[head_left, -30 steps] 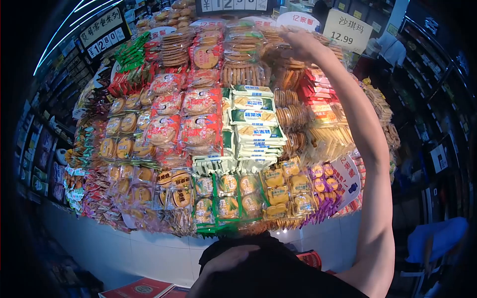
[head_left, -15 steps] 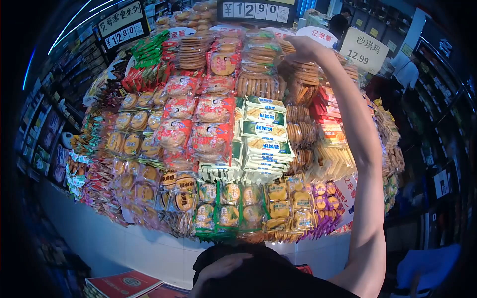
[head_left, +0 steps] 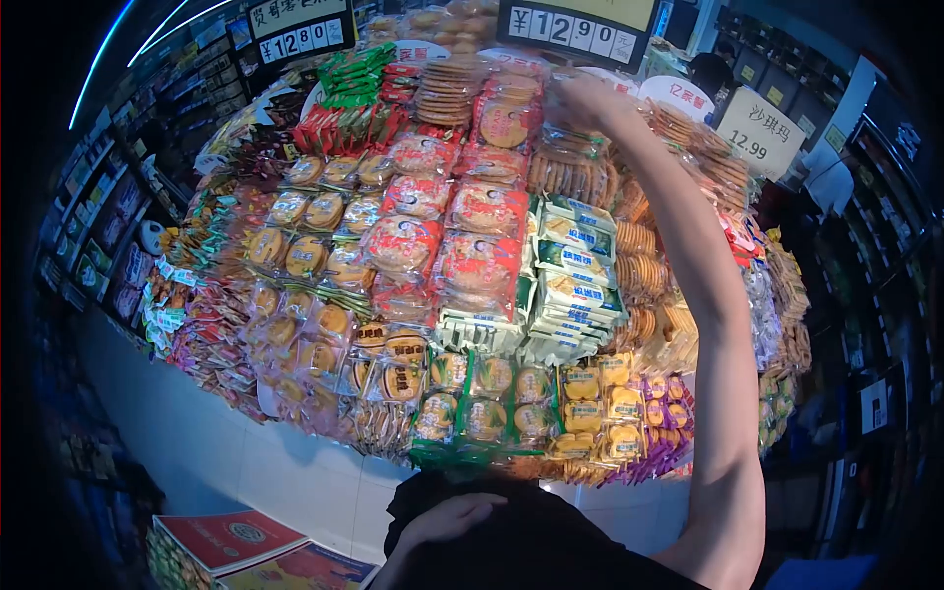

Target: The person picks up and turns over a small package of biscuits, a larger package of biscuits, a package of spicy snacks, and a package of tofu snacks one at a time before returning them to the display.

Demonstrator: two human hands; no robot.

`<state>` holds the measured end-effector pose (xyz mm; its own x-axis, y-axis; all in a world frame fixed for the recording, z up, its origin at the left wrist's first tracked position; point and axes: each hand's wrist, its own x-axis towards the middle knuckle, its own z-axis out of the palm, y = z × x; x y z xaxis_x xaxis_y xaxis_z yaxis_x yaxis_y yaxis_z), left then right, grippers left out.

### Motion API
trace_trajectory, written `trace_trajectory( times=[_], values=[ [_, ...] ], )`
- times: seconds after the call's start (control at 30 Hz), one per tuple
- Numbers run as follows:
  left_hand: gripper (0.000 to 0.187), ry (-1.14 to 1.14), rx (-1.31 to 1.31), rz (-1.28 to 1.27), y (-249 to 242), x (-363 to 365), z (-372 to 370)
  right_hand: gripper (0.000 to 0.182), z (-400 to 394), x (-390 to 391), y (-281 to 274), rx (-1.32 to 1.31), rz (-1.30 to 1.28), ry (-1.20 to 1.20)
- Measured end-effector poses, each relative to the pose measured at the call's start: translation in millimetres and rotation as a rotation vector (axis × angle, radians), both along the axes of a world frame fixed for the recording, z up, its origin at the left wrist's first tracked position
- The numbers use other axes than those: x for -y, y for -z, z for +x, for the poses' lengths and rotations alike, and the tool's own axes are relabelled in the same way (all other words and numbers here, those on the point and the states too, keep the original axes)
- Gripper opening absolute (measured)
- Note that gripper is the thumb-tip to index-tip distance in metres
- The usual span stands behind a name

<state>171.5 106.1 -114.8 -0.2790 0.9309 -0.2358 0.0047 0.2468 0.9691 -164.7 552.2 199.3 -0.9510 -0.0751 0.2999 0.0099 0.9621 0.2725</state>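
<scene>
- far left: dark shelves (head_left: 103, 221) of packaged goods, running up beside the display
- lower left: red box (head_left: 236, 536), printed, just beside a second printed box (head_left: 310, 568)
- left flank of display: small pink-red packs (head_left: 211, 339), densely piled
- upper left: price sign (head_left: 300, 41) reading 12.80, green packs (head_left: 349, 74) in front, red packs (head_left: 344, 130) next to them
- left-centre: round yellow cakes (head_left: 305, 256) in clear wrap, in rows
- bottom centre: left hand (head_left: 457, 516) lies on the black garment (head_left: 531, 536) – relaxed, mostly open, fingers close together, nothing seen in it
- centre: red-and-clear packs (head_left: 482, 261) with big round biscuits, in columns; green-edged packs (head_left: 487, 418) along the front edge
- centre to right-centre, back: clear biscuit packs (head_left: 568, 175), stacked, nearest to right hand (head_left: 590, 101)
- that hand is at the end of an outstretched arm, over the back rows; blurred – can't tell how far open, whether it touches a pack, or whether it has hold of one
- behind it: price board (head_left: 572, 37) reading 12.90
- right-centre: white-green packs (head_left: 575, 285) stacked upward; yellow packs (head_left: 595, 408) then purple packs (head_left: 664, 418) at the front
- right: cream sign (head_left: 759, 136) reading 12.99, tilted; person in white (head_left: 831, 182) beyond it, partly hidden
- far right: more dark shelves (head_left: 885, 256)
</scene>
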Motion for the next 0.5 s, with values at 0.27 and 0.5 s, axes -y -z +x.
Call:
trace_trajectory(
  times=[0.27, 0.5],
  values=[
    [0.047, 0.082, 0.009, -0.022, 7, 21, -24, 0.027, -10, 22, -3, -0.028, -0.013, 0.052],
    [0.045, 0.1, -0.045, 0.008, 8, 37, -33, 0.02, -80, 36, 48, -0.038, 0.098, -0.142]
  ],
)
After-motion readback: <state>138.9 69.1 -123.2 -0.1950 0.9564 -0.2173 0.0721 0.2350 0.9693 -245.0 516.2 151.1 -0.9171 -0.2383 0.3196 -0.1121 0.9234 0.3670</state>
